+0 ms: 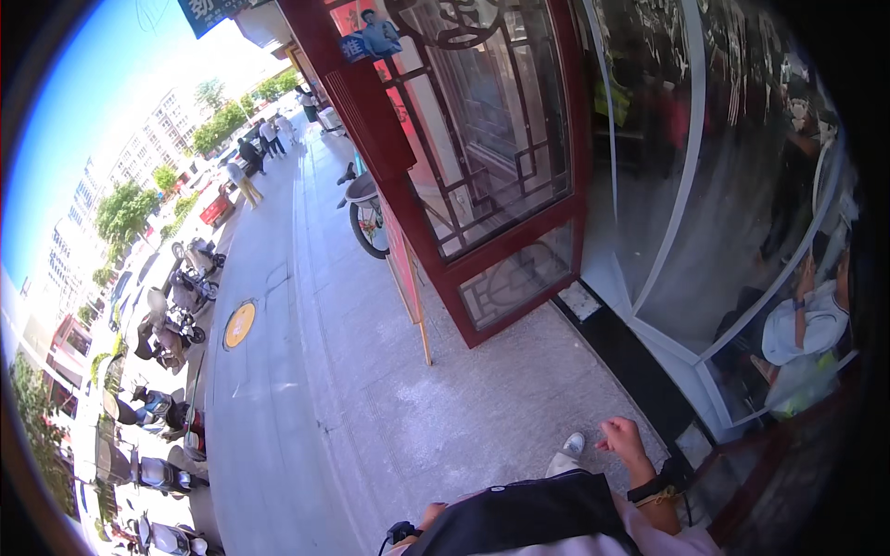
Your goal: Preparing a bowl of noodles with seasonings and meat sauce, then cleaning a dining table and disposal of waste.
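Observation:
My right hand (621, 439) is at the lower right, its fingers curled, with nothing visible in it; a dark strap circles that wrist. My left hand (432, 515) shows only in part at the bottom edge, beside a black wrist device (401, 533), and its fingers are hidden. Between the hands lies a black bag or cloth (521, 518) against my body. One white shoe (574, 444) shows on the paving beyond it. Ahead stands a dark red framed glass door (514, 257), swung outward, with metal lattice work.
Behind the door are an easel-like sign (403, 271) and a bicycle wheel (368, 229). Plastic curtain strips (667, 208) hang in the doorway at right; a seated person (806, 323) shows beyond. Parked scooters (163, 476) line the left, and several people (243, 182) are farther up the pavement.

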### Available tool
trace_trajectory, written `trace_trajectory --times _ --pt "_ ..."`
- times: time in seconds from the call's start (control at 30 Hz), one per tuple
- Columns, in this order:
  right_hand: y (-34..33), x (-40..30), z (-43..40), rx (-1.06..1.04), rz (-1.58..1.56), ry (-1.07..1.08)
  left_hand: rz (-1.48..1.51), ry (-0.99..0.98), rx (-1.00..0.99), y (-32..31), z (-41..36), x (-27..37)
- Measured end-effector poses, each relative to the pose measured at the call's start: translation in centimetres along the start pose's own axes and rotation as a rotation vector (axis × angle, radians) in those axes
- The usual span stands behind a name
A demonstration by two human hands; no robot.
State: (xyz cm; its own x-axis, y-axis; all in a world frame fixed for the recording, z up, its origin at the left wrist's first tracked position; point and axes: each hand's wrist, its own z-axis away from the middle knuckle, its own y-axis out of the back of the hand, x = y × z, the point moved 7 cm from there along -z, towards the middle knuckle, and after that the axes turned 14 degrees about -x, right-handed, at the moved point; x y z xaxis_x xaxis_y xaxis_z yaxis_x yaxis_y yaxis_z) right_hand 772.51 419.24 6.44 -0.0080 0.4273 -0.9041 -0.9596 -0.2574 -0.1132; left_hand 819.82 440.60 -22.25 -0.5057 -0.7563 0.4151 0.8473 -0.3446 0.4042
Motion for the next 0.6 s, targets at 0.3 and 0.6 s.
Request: trace_trajectory --times 0.3,0.6 --pt "12.8 -4.0 -5.4 0.162 0.051 0.128 -0.092 0.118 0.041 2.7 -1.8 24.7" --pt "17.8 2.5 -7.7 0.139 -0.046 -0.14 -0.232 -0.321 -0.141 0.2 -4.2 46.5"
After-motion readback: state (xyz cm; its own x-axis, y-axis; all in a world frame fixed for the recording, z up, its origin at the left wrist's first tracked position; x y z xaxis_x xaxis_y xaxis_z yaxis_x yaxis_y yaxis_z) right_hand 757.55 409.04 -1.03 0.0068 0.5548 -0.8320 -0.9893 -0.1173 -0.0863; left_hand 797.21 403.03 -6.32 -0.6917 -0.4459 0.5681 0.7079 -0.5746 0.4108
